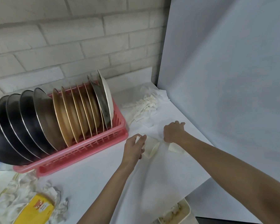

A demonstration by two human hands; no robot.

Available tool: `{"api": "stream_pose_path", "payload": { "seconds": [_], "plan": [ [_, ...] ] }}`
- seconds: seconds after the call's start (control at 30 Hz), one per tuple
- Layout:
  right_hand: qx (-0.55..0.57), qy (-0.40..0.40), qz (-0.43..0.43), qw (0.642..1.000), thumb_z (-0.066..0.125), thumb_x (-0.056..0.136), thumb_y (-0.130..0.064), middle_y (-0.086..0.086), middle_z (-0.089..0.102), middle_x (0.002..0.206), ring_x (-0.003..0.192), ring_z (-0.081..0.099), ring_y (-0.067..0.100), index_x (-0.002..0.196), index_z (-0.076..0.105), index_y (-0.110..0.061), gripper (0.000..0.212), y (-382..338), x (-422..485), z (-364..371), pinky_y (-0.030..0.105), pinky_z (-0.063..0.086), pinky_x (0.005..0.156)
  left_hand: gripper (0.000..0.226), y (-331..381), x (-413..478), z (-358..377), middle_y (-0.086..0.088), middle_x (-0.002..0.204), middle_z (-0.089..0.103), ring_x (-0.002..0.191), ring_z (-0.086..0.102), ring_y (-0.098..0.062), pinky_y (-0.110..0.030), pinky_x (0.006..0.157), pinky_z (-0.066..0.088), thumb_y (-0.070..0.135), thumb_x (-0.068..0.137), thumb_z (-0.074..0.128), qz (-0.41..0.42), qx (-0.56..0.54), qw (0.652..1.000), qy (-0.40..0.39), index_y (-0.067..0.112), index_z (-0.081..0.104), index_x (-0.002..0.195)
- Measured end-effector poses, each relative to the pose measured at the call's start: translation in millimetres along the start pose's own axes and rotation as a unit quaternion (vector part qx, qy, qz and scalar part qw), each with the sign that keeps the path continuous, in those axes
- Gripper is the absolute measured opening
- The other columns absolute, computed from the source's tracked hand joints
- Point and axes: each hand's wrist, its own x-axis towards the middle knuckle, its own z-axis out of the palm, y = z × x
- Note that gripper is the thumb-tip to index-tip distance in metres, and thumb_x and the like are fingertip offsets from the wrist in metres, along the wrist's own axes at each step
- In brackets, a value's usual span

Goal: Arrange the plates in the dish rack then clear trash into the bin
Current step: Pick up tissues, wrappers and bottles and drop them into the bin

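Tissues [23, 196]: crumpled at the counter's near left beside a yellow pack [37, 209], not yet cleared.
Plates [81, 109]: on edge in the pink dish rack [94, 143], so that step looks done.
Left hand [133, 147]: fingers closed on a white scrap.
Right hand [174, 130]: fingers pinched shut, bunching tissue paper [153, 147], likely gathering trash.
Shreds [146, 103]: loose behind, near the wall.
Bin [181, 210]: near right edge, below the counter.
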Motion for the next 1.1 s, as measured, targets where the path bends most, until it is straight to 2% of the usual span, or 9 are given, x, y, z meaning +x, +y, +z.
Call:
{"api": "stream_pose_path", "payload": {
  "seconds": [0.13, 0.27, 0.37, 0.43, 0.57, 0.73, 0.87, 1.0, 1.1],
  "plan": [
    [0.031, 0.040, -0.033, 0.998, 0.056, 0.088, -0.014, 0.009, 0.056, 0.119, 0.118, 0.046, 0.029, 0.114, 0.057, -0.012, 0.027, 4, -1, -1, 0.046, 0.035, 0.102, 0.046, -1, -1, 3, 0.006, 0.062, 0.038, 0.044, 0.032, -0.009, -0.022, 0.043, 0.024, 0.023, 0.097, 0.059, 0.011, 0.007, 1.000, 0.003, 0.027, 0.042, 0.054],
    [0.166, 0.042, -0.043, 0.984, 0.056, 0.088, -0.024, 0.010, 0.059, 0.116, 0.108, 0.051, 0.029, 0.099, 0.055, -0.010, 0.017, 27, -6, -9, 0.034, 0.041, 0.084, 0.037, -2, -1, 7, 0.014, 0.055, 0.044, 0.047, 0.034, -0.010, -0.018, 0.043, 0.028, 0.019, 0.098, 0.058, 0.043, 0.039, 0.998, -0.002, 0.016, 0.048, 0.062],
    [0.243, -0.002, -0.046, 0.969, 0.066, 0.082, -0.051, 0.007, 0.054, 0.123, 0.112, 0.050, 0.029, 0.116, 0.057, -0.013, 0.052, 49, -14, -1, 0.037, 0.046, 0.087, 0.022, 2, 2, 15, 0.018, 0.059, 0.057, 0.052, 0.048, -0.006, -0.019, 0.054, 0.037, 0.014, 0.096, 0.056, 0.093, 0.101, 0.990, -0.011, 0.017, 0.066, 0.076],
    [0.244, -0.049, -0.043, 0.968, 0.072, 0.073, -0.064, 0.007, 0.040, 0.134, 0.126, 0.040, 0.030, 0.138, 0.039, -0.018, 0.086, 59, -24, 12, 0.044, 0.043, 0.099, 0.019, 7, 6, 23, 0.020, 0.066, 0.063, 0.058, 0.055, 0.000, -0.023, 0.060, 0.041, 0.011, 0.095, 0.057, 0.117, 0.125, 0.985, -0.024, 0.018, 0.070, 0.084],
    [0.203, -0.062, -0.052, 0.976, 0.082, 0.061, -0.060, 0.009, 0.028, 0.142, 0.131, 0.033, 0.031, 0.150, 0.016, -0.018, 0.119, 62, -43, 42, 0.046, 0.044, 0.100, 0.021, 16, 15, 39, 0.010, 0.071, 0.066, 0.057, 0.052, 0.000, -0.019, 0.060, 0.041, 0.010, 0.095, 0.057, 0.143, 0.172, 0.973, -0.055, 0.022, 0.072, 0.088],
    [0.228, 0.000, -0.051, 0.972, 0.084, 0.065, -0.042, 0.010, 0.032, 0.132, 0.121, 0.037, 0.028, 0.145, 0.023, -0.012, 0.104, 61, -56, 61, 0.039, 0.049, 0.087, 0.017, 11, 20, 53, 0.002, 0.079, 0.069, 0.052, 0.048, -0.004, -0.017, 0.054, 0.040, 0.009, 0.092, 0.058, 0.167, 0.254, 0.947, -0.101, 0.019, 0.072, 0.090],
    [0.282, 0.006, -0.071, 0.957, 0.084, 0.063, -0.043, 0.006, 0.034, 0.127, 0.118, 0.037, 0.025, 0.141, 0.028, -0.014, 0.100, 71, -73, 63, 0.034, 0.046, 0.081, 0.012, -1, 19, 67, -0.006, 0.083, 0.069, 0.066, 0.058, -0.017, -0.015, 0.058, 0.040, 0.015, 0.093, 0.058, 0.192, 0.333, 0.914, -0.127, 0.017, 0.070, 0.099],
    [0.307, 0.032, -0.091, 0.947, 0.085, 0.062, -0.043, 0.003, 0.035, 0.123, 0.111, 0.036, 0.021, 0.140, 0.031, -0.016, 0.099, 83, -97, 60, 0.036, 0.047, 0.086, 0.020, -15, 15, 82, -0.003, 0.094, 0.070, 0.078, 0.062, -0.018, -0.023, 0.067, 0.047, 0.020, 0.092, 0.058, 0.168, 0.373, 0.898, -0.163, 0.018, 0.066, 0.111],
    [0.310, 0.047, -0.104, 0.944, 0.085, 0.061, -0.044, 0.000, 0.034, 0.119, 0.106, 0.035, 0.019, 0.140, 0.031, -0.019, 0.100, 89, -113, 62, 0.036, 0.046, 0.089, 0.018, -24, 9, 92, 0.007, 0.089, 0.071, 0.078, 0.063, -0.012, -0.014, 0.062, 0.043, 0.024, 0.090, 0.058, 0.145, 0.359, 0.903, -0.189, 0.022, 0.066, 0.106]
  ]
}}
